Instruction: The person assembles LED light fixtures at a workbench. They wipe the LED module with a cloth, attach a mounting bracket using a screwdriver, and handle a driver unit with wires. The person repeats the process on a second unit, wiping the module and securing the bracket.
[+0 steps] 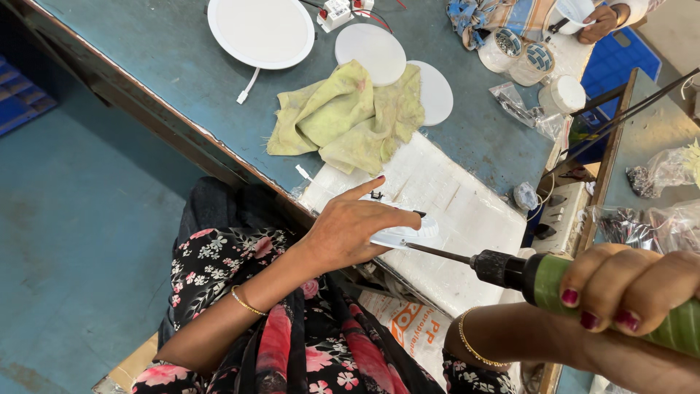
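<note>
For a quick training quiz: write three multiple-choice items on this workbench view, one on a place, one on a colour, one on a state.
1. Where does the crumpled cloth lie?
A. on the blue table
B. on the floor
C. over the left hand

2. What colour is the power screwdriver body?
A. red
B. green
C. white

3. How is the white round part held?
A. lying untouched
B. pinned under the left hand
C. gripped by the right hand

Key: 1 A, it rests beside the white discs; 2 B, green under the fingers; 3 B, the palm presses it down.
</note>
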